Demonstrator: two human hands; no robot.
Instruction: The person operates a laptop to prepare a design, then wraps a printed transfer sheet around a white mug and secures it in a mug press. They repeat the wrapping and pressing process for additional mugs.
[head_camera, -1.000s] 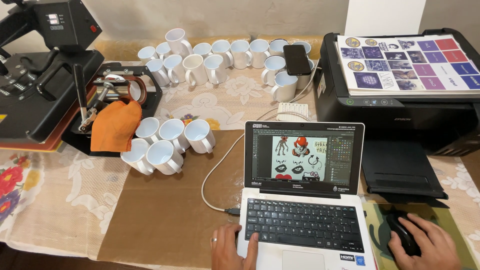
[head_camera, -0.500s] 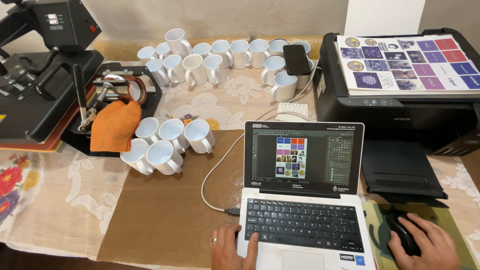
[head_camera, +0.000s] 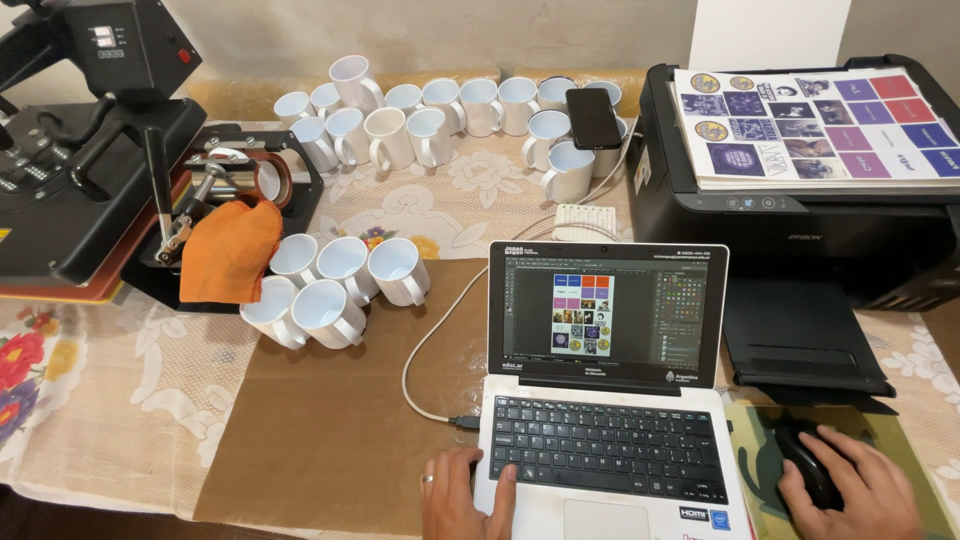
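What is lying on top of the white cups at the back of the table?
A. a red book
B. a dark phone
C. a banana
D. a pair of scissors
B: a dark phone lies flat across the rims of two white cups in the back row, just left of the black printer.

Both hands' wrists run off the bottom edge; right hand (head_camera: 850, 490) hides most of the mouse (head_camera: 808, 468).
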